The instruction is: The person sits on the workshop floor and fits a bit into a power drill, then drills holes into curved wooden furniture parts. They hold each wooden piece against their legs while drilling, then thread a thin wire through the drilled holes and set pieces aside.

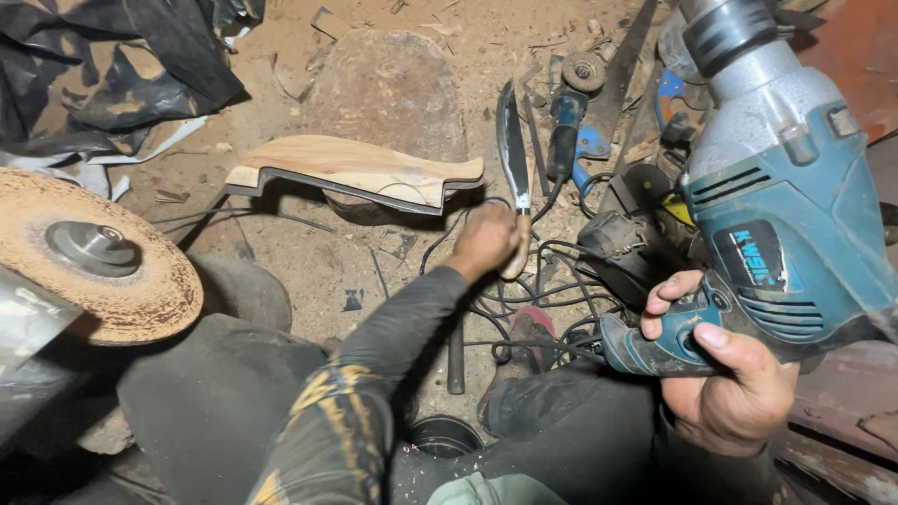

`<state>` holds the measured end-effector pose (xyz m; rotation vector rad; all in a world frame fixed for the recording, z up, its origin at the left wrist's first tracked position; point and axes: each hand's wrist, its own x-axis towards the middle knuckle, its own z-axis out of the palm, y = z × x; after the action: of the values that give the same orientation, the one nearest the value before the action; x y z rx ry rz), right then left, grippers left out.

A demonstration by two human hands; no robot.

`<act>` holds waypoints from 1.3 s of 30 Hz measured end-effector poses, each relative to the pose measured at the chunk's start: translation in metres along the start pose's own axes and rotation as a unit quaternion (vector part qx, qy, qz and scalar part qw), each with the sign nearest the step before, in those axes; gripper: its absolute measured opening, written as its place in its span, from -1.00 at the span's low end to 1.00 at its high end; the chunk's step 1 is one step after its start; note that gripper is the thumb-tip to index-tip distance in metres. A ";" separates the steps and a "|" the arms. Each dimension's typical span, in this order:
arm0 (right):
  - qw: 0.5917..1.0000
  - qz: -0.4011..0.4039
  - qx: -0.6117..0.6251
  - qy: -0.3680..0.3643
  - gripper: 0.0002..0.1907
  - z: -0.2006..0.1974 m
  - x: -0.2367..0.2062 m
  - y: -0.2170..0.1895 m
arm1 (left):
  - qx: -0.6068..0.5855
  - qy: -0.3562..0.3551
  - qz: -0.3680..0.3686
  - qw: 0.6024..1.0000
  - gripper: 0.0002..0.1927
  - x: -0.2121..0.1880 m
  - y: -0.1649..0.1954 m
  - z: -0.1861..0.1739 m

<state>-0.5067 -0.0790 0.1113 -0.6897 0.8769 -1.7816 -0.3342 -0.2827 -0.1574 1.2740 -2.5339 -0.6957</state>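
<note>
Lower right of frame: my right hand (739, 388) is clenched around the grip of a blue-grey power drill (776, 215), finger near the trigger. An accidental squeeze could spin it close to my legs.

Centre: my left hand (486, 238) is wrapped around the handle of a long knife (514, 154), blade pointing away. Tangled cables (543, 309) lie underneath; the blade could nick one.

Left edge: an exposed grinder disc (94, 252) sits beside my knee.

Upper centre: a shaped wooden piece (360, 168) rests, overhanging, on a stump (388, 84), and could tip.
</note>
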 end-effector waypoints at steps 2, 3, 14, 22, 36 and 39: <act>1.000 -0.018 -0.004 -0.008 -0.41 0.003 -0.001 0.002 | -0.012 0.219 0.109 0.969 -0.76 -0.004 -0.024 -0.044; 1.000 -0.023 -0.016 -0.014 -0.42 0.004 -0.004 0.003 | -0.008 0.108 0.032 0.994 -0.69 -0.009 -0.041 -0.066; 0.978 0.111 -0.178 -0.020 -0.58 0.071 -0.013 -0.049 | 0.195 0.034 0.015 0.980 -0.15 -0.031 -0.123 -0.142; 0.976 0.128 -0.135 -0.112 -0.53 0.108 -0.017 -0.042 | 0.173 0.037 -0.035 0.984 0.28 -0.055 -0.131 -0.172; 0.965 0.196 -0.152 -0.089 -0.48 0.065 0.040 -0.032 | 0.067 0.237 -0.214 0.945 0.09 -0.031 -0.166 -0.215; 0.958 0.216 -0.175 -0.075 -0.46 0.066 0.043 -0.029 | 0.005 0.223 -0.231 0.947 0.08 -0.036 -0.171 -0.221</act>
<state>-0.4854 -0.1286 0.1759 -0.7763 1.1529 -1.1833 -0.1061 -0.4107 -0.0523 1.8156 -1.8976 -0.4065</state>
